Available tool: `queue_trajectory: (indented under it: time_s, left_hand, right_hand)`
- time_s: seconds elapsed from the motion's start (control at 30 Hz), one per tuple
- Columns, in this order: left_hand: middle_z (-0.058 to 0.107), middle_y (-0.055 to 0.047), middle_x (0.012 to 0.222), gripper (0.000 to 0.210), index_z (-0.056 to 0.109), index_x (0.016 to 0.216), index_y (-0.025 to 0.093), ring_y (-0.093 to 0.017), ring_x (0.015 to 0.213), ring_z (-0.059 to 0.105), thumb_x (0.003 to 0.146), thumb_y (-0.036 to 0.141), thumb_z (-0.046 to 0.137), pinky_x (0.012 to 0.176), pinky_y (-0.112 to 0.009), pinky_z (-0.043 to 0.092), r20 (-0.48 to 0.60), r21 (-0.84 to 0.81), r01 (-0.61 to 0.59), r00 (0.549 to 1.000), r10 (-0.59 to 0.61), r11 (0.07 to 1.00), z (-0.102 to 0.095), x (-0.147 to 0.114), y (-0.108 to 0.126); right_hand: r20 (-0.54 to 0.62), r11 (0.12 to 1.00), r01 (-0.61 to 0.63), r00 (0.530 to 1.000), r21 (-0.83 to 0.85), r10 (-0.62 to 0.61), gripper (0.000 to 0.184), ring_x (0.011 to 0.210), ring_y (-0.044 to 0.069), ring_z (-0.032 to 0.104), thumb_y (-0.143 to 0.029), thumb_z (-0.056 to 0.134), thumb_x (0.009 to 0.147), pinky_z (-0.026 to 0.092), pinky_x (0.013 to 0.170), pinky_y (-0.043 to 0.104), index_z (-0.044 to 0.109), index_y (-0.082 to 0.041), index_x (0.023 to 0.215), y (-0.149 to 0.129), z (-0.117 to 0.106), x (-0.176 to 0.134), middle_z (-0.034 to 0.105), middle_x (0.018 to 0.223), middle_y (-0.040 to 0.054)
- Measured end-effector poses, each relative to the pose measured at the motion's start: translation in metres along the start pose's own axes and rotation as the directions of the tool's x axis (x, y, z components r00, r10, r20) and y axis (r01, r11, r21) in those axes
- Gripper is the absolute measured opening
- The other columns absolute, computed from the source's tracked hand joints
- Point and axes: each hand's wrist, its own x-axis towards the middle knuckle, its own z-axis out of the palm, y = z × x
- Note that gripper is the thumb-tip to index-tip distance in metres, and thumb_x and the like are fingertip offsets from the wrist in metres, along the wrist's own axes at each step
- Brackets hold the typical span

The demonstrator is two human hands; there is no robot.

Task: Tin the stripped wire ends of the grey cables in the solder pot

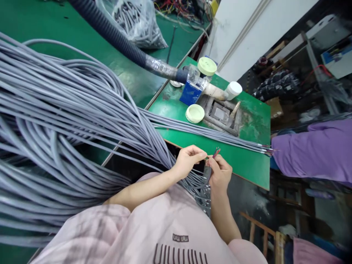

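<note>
Beside the green surface (250, 165), pinching grey cable (208, 175) in right grip (220, 171) and, seemingly, a thin wire (207, 158) in left grip (189, 161).

A grey cable (208, 176) sits in the hands (220, 172), its bared end pointing away from the body, thin wires (217, 151), some reddish, splayed there.

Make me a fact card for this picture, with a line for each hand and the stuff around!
Left hand: fingertips pinched together by the wires; too small to tell what they grip
Right hand: holding a grey cable, wires poking out
Cables: big grey pile to the left, some stretching across the green table
Also on that table: blue box, white tub
Overhead: dark ribbed hose
</note>
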Motion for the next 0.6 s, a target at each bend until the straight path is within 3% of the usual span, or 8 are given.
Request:
queue_trajectory:
  time_s: [0.27, 0.37, 0.43, 0.5, 0.6]
  left_hand:
    - [0.056, 0.005, 0.051, 0.03, 0.061, 0.059, 0.014, -0.004, 0.046, 0.043, 0.053, 0.034, 0.083, 0.046, -0.018, 0.033, -0.026, -0.018, 0.044, 0.999, -0.045, 0.999, -0.004, 0.0, 0.002]
    - [0.052, 0.006, 0.047, 0.03, 0.059, 0.057, 0.015, -0.004, 0.044, 0.041, 0.053, 0.034, 0.082, 0.044, -0.018, 0.03, -0.073, -0.042, 0.005, 0.997, -0.008, 0.999, -0.014, 0.009, 0.014]
    - [0.047, 0.007, 0.044, 0.031, 0.056, 0.056, 0.016, -0.003, 0.042, 0.037, 0.056, 0.035, 0.08, 0.044, -0.018, 0.027, -0.168, -0.057, -0.132, 0.978, 0.121, 0.99, -0.025, 0.016, 0.029]
    - [0.047, 0.007, 0.045, 0.027, 0.057, 0.058, 0.016, -0.004, 0.044, 0.038, 0.061, 0.034, 0.077, 0.047, -0.019, 0.03, -0.23, 0.044, -0.323, 0.918, 0.324, 0.945, -0.035, 0.022, 0.044]
    - [0.055, 0.004, 0.056, 0.02, 0.061, 0.063, 0.017, -0.007, 0.053, 0.046, 0.069, 0.032, 0.072, 0.054, -0.021, 0.037, -0.139, 0.374, -0.461, 0.83, 0.54, 0.805, -0.046, 0.027, 0.053]
  right_hand:
    - [0.056, 0.982, 0.097, 0.994, -0.163, -0.089, 0.013, 0.062, 0.012, 0.047, -0.025, 0.066, 0.078, 0.036, 0.059, 0.026, 0.064, -0.02, 0.067, -0.012, 0.003, 0.001, 0.052, 0.064, -0.0026]
    - [0.04, 0.98, 0.103, 0.994, -0.173, -0.098, 0.017, 0.062, 0.011, 0.045, -0.025, 0.066, 0.078, 0.035, 0.059, 0.026, 0.061, -0.019, 0.063, -0.014, -0.002, 0.004, 0.049, 0.063, -0.0029]
    - [-0.015, 0.983, 0.1, 0.995, -0.151, -0.103, 0.02, 0.06, 0.011, 0.043, -0.025, 0.066, 0.078, 0.034, 0.059, 0.026, 0.058, -0.018, 0.061, -0.015, -0.01, 0.01, 0.046, 0.062, -0.0034]
    - [-0.046, 0.981, 0.102, 0.993, -0.167, -0.111, 0.021, 0.058, 0.01, 0.041, -0.027, 0.066, 0.077, 0.032, 0.057, 0.026, 0.057, -0.018, 0.061, -0.018, -0.017, 0.02, 0.046, 0.061, -0.0035]
    - [0.005, 0.938, 0.176, 0.983, -0.3, -0.182, 0.022, 0.057, 0.01, 0.04, -0.03, 0.067, 0.076, 0.031, 0.056, 0.026, 0.057, -0.018, 0.061, -0.03, -0.02, 0.046, 0.045, 0.06, -0.0034]
